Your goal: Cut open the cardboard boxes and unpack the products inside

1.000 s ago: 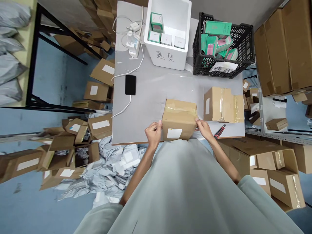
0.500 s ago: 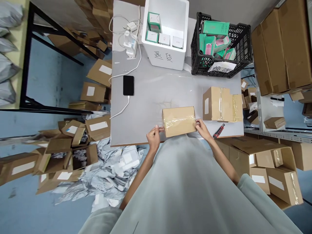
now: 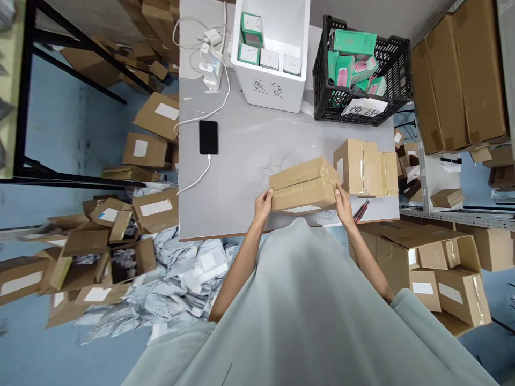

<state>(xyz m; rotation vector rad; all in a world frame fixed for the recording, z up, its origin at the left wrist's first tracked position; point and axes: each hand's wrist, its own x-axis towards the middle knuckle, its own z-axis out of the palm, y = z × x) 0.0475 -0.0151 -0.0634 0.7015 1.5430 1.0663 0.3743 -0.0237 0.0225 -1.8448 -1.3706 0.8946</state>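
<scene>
A taped cardboard box [image 3: 303, 185] is held between my two hands at the near edge of the table [image 3: 229, 203]. My left hand [image 3: 263, 205] grips its left end, thumb on top. At the right end, my right hand [image 3: 343, 203] is closed on the corner, fingers partly hidden behind the cardboard. Clear tape runs along the box's upper face, and part of a white label shows on the side facing me. Just right of my right hand lies a red and black utility knife [image 3: 361, 211]. Behind it stand taped cartons [image 3: 362, 169].
At the back are a white foam bin [image 3: 273, 88] and a black crate [image 3: 362, 107], both holding green boxes. A phone [image 3: 208, 138] on a cable lies left. Open cartons [image 3: 86, 241] and grey plastic bags [image 3: 181, 284] cover the floor left; a large carton [image 3: 386, 257] stands right.
The box has been turned in my hands, so a taped seam and a label edge now show. My left hand has shifted right and up, my right hand slightly right.
</scene>
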